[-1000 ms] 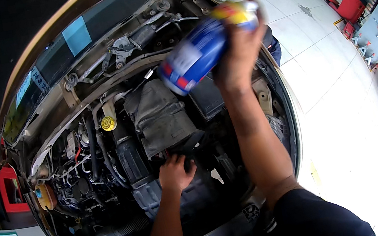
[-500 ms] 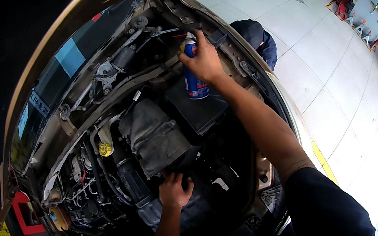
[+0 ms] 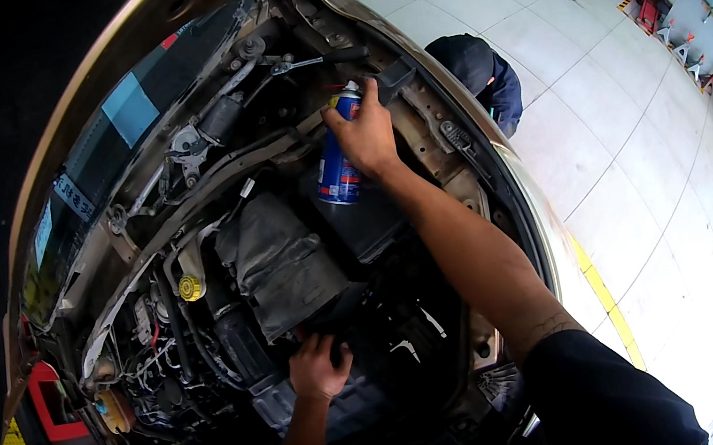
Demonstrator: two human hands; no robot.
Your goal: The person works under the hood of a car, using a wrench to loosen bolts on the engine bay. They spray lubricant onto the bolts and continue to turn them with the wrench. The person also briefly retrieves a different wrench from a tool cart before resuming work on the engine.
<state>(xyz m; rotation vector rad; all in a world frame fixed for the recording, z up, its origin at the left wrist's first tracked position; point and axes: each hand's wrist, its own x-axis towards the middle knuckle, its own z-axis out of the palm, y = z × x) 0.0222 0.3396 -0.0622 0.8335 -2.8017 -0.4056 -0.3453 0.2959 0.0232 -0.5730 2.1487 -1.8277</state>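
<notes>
My right hand [image 3: 363, 134] is wrapped round a blue aerosol can [image 3: 335, 177], with the index finger up by its white nozzle. A thin red straw points left from the nozzle. The can is tilted, its base toward the black box lid [image 3: 364, 226] in the engine bay. Lower down, my left hand [image 3: 320, 370] rests at the front edge of a dark, worn engine-bay cover [image 3: 277, 260]. Its thumb stands apart from the fingers, and the fingertips are partly lost in shadow. A small red spot shows beside them.
A ratchet wrench [image 3: 318, 60] lies across the cowl near the wiper linkage [image 3: 189, 147]. The raised hood [image 3: 61, 117] arches over the left. A yellow cap [image 3: 190, 288] sits among hoses. Beyond the right fender, a person in a dark cap [image 3: 474, 68] is bent low.
My right hand has brought the can down and left, away from the ratchet wrench, and the can now leans more. My left hand stays at the cover's edge. The view has shifted slightly.
</notes>
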